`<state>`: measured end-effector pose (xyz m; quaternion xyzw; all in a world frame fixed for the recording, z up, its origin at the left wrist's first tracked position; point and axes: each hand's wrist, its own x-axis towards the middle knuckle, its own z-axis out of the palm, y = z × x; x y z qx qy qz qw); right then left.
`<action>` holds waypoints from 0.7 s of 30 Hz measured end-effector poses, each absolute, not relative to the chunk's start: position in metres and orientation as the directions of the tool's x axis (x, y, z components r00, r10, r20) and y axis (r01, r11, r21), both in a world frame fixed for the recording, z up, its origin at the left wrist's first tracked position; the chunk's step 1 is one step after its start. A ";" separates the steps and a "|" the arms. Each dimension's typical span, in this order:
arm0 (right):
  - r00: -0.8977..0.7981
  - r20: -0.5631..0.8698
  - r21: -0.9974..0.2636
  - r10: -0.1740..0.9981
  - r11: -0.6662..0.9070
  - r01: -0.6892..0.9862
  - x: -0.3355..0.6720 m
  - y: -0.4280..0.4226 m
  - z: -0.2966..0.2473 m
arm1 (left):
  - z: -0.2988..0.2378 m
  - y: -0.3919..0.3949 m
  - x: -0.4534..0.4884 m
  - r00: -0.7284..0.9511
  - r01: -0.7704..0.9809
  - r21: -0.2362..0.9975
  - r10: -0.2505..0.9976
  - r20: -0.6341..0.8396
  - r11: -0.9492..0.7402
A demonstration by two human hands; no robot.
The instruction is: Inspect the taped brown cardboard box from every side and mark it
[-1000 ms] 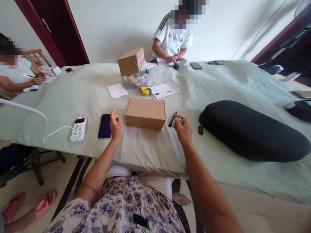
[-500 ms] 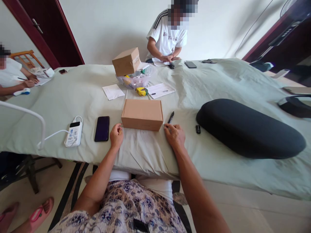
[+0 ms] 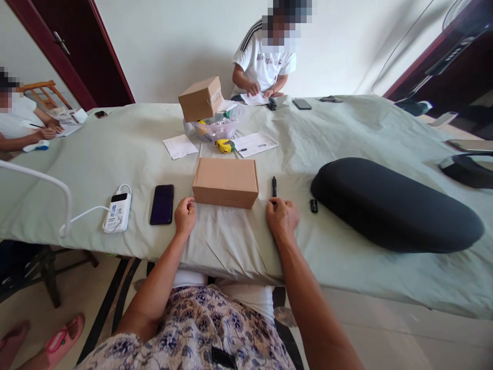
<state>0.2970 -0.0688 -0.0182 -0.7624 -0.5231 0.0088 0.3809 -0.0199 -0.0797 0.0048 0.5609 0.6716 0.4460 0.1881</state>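
A closed brown cardboard box (image 3: 225, 181) sits on the green cloth in front of me. Beside its front left corner, my left hand (image 3: 185, 216) rests on the cloth with the fingers curled in; I see nothing in them. To the right of the box, my right hand (image 3: 283, 218) has its fingers closed around the near end of a black pen (image 3: 274, 186). The pen's far end points away from me, and its near end is hidden under the fingers. A small black object (image 3: 314, 206) lies right of that hand.
A dark phone (image 3: 162, 204) and a white power bank (image 3: 117, 213) with a cable lie left. At right is a long black padded seat (image 3: 396, 205). Behind the box are a yellow tape measure (image 3: 224, 146), papers and a filled plastic basket (image 3: 215, 132). Two people sit across the table.
My right hand has shifted slightly right, away from the box, and the pen has swung from slanted to nearly straight. My left hand stays put. The person opposite has moved a hand over the paper.
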 end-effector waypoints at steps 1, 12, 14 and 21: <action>0.457 0.383 -0.589 0.803 -0.169 0.790 0.298 -0.069 -0.018 | 0.005 -0.080 -0.020 -0.297 0.588 0.808 0.922 0.248 -0.028; 0.188 0.462 -0.577 0.867 0.132 0.806 0.300 -0.070 -0.018 | 0.006 -0.078 -0.017 -0.272 0.666 0.746 0.927 0.259 -0.013; 0.050 0.474 -0.502 0.879 0.223 0.836 0.298 -0.070 -0.018 | 0.005 -0.078 -0.016 -0.260 0.682 0.731 0.929 0.262 -0.016; -0.189 0.482 -0.406 0.856 0.410 0.817 0.296 -0.074 -0.014 | 0.007 -0.080 -0.018 -0.227 0.702 0.711 0.937 0.264 -0.030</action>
